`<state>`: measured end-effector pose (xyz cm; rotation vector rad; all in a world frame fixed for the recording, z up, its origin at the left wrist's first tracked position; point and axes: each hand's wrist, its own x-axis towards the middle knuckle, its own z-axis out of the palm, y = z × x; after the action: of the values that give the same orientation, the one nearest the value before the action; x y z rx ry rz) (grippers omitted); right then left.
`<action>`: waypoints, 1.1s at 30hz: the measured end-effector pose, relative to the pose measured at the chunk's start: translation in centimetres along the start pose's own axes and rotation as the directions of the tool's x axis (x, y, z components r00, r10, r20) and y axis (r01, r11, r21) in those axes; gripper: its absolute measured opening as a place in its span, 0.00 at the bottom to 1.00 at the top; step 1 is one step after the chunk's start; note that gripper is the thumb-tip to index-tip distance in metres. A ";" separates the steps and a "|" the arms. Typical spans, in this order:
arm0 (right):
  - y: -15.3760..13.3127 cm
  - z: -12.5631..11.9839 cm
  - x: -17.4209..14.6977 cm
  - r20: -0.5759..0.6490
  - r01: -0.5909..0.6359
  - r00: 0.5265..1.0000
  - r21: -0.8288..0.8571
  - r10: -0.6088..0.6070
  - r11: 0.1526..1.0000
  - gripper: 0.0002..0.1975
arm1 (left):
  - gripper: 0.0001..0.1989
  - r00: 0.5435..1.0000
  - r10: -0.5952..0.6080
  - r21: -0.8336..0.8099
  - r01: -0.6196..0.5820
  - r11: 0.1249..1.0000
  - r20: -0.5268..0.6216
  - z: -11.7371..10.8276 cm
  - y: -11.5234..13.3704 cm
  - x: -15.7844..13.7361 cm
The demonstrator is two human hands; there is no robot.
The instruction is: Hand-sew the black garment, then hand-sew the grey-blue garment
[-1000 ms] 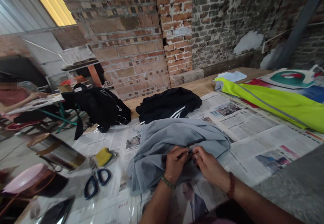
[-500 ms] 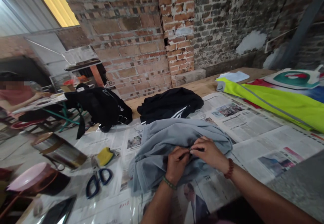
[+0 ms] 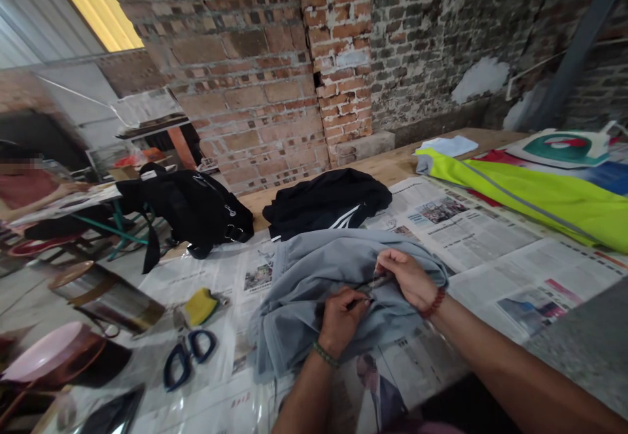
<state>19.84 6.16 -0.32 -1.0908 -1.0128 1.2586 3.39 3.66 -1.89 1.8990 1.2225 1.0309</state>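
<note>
A grey cloth garment (image 3: 299,290) lies bunched on the newspapers in front of me. My left hand (image 3: 341,316), with a green bead bracelet at the wrist, pinches a fold of it between thumb and fingers. Just above and to the right, my right hand (image 3: 405,277), wearing a red bead bracelet, is raised off the cloth with thumb and forefinger pressed together. From that pinch a fine pale thread (image 3: 373,283) stretches down to the left fingertips. Whether a needle is in the right fingers is too small to tell.
Left of the garment lie blue-handled scissors (image 3: 189,352), a yellow sponge (image 3: 201,306), a metal flask (image 3: 110,296) and a pink-lidded pot (image 3: 53,355). Beyond are a black bag (image 3: 196,211) and black clothing (image 3: 328,201). A neon vest (image 3: 530,198) and an iron (image 3: 564,147) sit right; a person sits far left.
My right hand has drawn up and away from my left, where their fingertips met before, and thread now spans the gap. My left hand keeps its pinch on the garment.
</note>
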 end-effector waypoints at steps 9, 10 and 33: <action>-2.5 -0.4 2.4 0.258 -0.304 0.934 0.209 0.247 0.930 0.04 | 0.05 0.987 -0.155 -0.171 0.158 0.973 0.031 -0.5 0.1 0.4; -2.7 -0.5 2.9 0.273 -0.336 0.923 0.226 0.272 0.914 0.02 | 0.05 0.985 -0.171 -0.188 0.174 0.967 0.034 -0.6 0.1 0.4; -9.1 -4.4 11.4 -0.131 0.534 0.783 -0.359 -0.608 0.766 0.03 | 0.05 0.975 -0.220 -0.226 0.224 0.948 0.044 -0.7 -0.3 0.4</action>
<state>26.63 17.31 7.62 -1.0155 -1.2551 0.4609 2.76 4.24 -1.71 1.5524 1.2177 0.9843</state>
